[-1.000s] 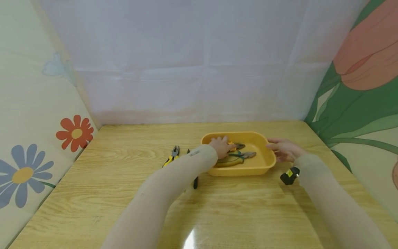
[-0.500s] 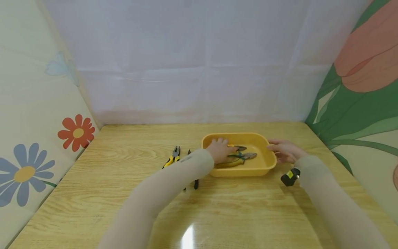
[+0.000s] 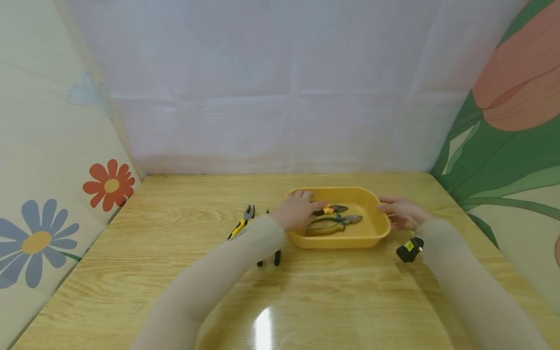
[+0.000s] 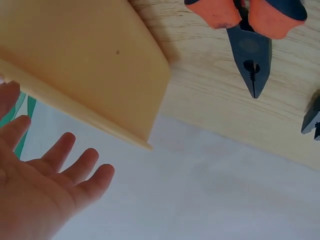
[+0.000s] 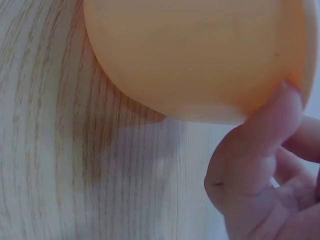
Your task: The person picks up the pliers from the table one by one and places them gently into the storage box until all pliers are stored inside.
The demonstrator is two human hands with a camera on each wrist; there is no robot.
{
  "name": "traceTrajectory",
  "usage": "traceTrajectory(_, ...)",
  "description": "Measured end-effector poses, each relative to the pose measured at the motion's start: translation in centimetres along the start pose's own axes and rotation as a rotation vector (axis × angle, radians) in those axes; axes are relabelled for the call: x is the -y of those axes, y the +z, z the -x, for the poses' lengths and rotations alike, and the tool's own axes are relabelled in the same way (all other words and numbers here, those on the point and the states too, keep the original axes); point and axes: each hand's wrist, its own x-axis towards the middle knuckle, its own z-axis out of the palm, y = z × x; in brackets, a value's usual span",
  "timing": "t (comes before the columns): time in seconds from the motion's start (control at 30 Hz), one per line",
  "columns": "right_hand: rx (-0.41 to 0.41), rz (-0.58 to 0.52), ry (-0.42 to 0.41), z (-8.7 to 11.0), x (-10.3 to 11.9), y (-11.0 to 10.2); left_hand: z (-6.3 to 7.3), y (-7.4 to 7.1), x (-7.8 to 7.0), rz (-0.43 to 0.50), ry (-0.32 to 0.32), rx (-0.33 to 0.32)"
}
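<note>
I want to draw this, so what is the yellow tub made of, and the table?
The yellow tub looks like plastic: one even colour, smooth matt walls, rounded moulded corners. The table looks like wood or wood-pattern laminate: pale grain lines under a glossy finish that mirrors a light.

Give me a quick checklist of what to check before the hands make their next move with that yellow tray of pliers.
1. Right hand steadies the yellow tray, thumb on its rim: ok.
2. Left hand empty, fingers relaxed: ok.
3. Two pliers lie inside the tray: ok.
4. Yellow-handled pliers on the table, within reach: ok.
5. Tray flat on the table: cannot tell.
</note>
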Motion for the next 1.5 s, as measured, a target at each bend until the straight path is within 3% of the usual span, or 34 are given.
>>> traceTrajectory(0.6,-0.002,-0.001,0.008,-0.1,-0.1,-0.1,3.6,0.3,1.4,-0.047,0.018,-0.185)
traceTrajectory(1.13,-0.001,-0.004,0.012,-0.1,0.0,-0.1,5.9,0.6,2.2,0.024,0.000,-0.242)
traceTrajectory(1.5,0.005,-0.025,0.014,-0.3,-0.2,-0.2,7.2,1.8,2.8,0.072,0.016,-0.331)
